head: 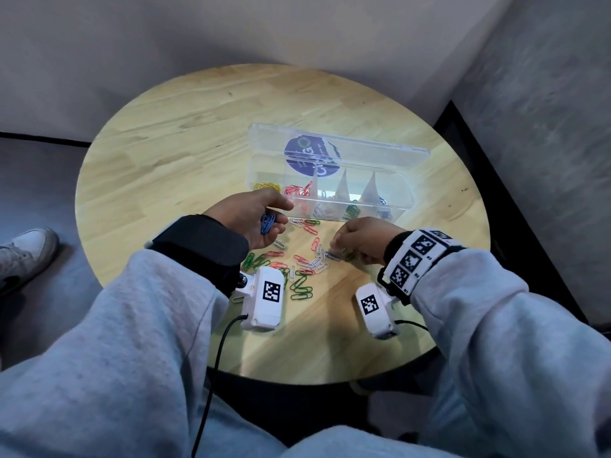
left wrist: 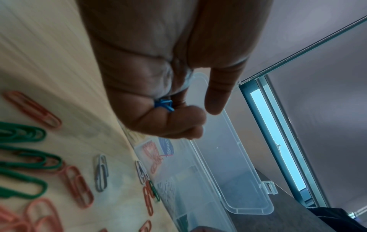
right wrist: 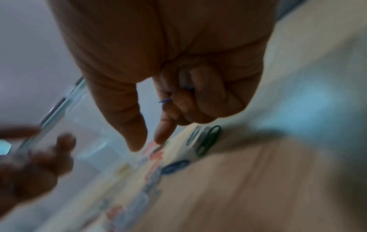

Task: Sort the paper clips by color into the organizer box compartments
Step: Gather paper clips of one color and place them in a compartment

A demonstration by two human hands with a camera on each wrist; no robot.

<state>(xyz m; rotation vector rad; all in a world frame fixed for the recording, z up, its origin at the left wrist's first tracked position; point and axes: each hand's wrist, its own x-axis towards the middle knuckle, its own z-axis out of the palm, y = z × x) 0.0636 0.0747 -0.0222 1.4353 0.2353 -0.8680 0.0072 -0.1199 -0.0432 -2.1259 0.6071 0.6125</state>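
Observation:
A clear organizer box [head: 401,211] stands open on the round wooden table [head: 185,133], its lid [head: 373,150] tipped back. Its compartments hold yellow [head: 266,186], red [head: 299,190], white [head: 321,209], green [head: 351,211] and blue clips [head: 383,213]. My left hand [head: 281,214] hovers by the box's near left end and holds a bunch of blue clips [head: 267,223] [left wrist: 163,105] in its curled fingers. My right hand [head: 335,246] [right wrist: 148,142] reaches down with thumb and forefinger to the loose pile [head: 307,262]. A blue clip [right wrist: 165,100] sits tucked in its curled fingers.
Loose green clips [head: 301,287], red ones [head: 276,254] and white ones [head: 319,259] lie scattered between my wrists. A white shoe [head: 26,252] is on the floor at the left. Walls stand close behind and to the right of the table.

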